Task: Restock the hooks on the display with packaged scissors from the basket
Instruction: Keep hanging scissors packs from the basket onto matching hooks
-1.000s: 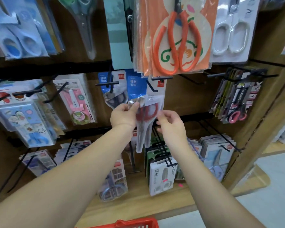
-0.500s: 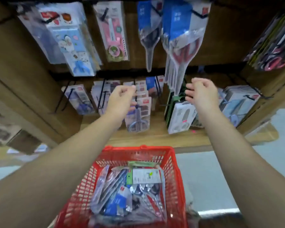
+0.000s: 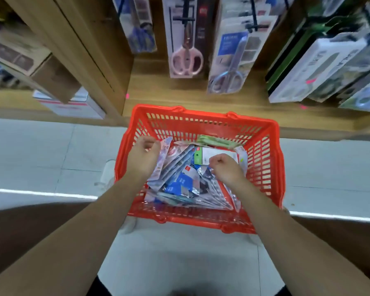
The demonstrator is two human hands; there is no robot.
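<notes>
One wooden display [image 3: 107, 60] across the whole top, with black hooks [image 3: 185, 18] carrying carded scissors: a pink-handled pair [image 3: 186, 58] in the middle, a grey-handled pair [image 3: 229, 80] just right of it, white and green boxed packs [image 3: 308, 67] crowded further right, a blurred blue-handled pack [image 3: 141, 37] to the left. Below the shelf edge, pale tiled floor [image 3: 41, 150]. In front of the display's foot, a red plastic basket [image 3: 201, 124] with slotted walls. Heaped inside it, tilted and overlapping, the packaged scissors [image 3: 179, 184]: blue cards, silvery foil, a white-and-green card [image 3: 216, 153] lying on top toward the far wall, a pale pink pack [image 3: 163, 155] leaning up along the left side.

Left hand [image 3: 144, 157] over the basket's left side, fingers curled in, just beside the top of the pink pack; grip drawn together, but cannot tell whether clamped on that pack or merely next to it.

Right hand [image 3: 225, 169] over the middle of the heap, fingers tucked under in a loose fist at the edge of the white-and-green card; grip together, underside hidden, so cannot tell whether closed on anything.
</notes>
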